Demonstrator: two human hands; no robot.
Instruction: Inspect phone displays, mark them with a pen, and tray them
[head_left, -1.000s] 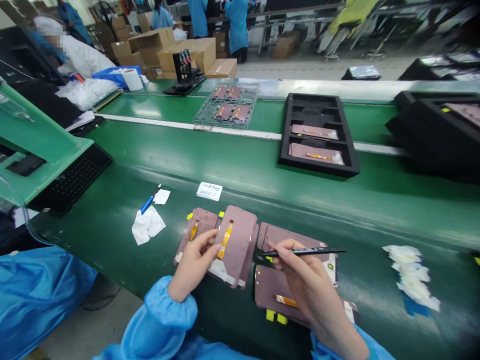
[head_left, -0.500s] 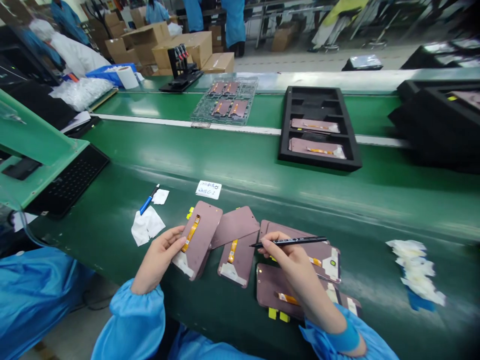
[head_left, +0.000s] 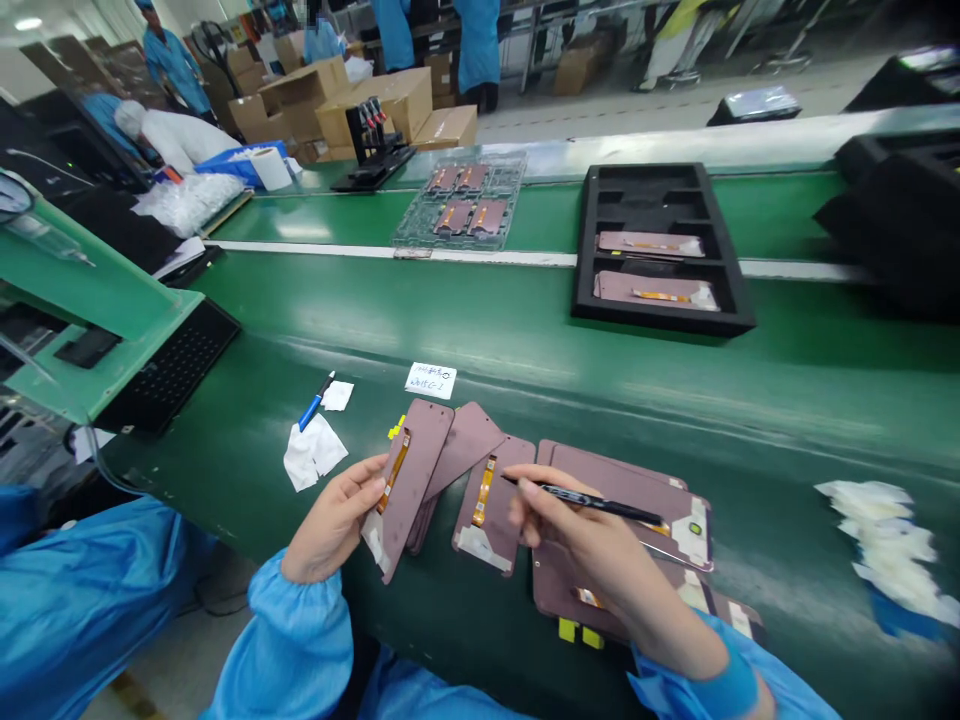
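Observation:
My left hand pinches the left edge of a mauve panel that has an orange flex strip and a white patch; the panel is tilted above others. Between the fingers of my right hand is a black pen, its tip pointing left. Under that tip lies another panel with an orange strip. One more panel is partly covered by the held one. Several panels overlap beneath and beside my right hand, some with yellow tabs.
Beyond the hands stand a black tray with panels and a clear tray with small parts. A paper label, blue pen and white scraps lie nearer. White pieces lie right; a green machine stands left.
The panel in my left hand has tilted more steeply. My right hand has turned the pen so its back end points lower, and the tip is now over the middle panel. The whole view has shifted slightly.

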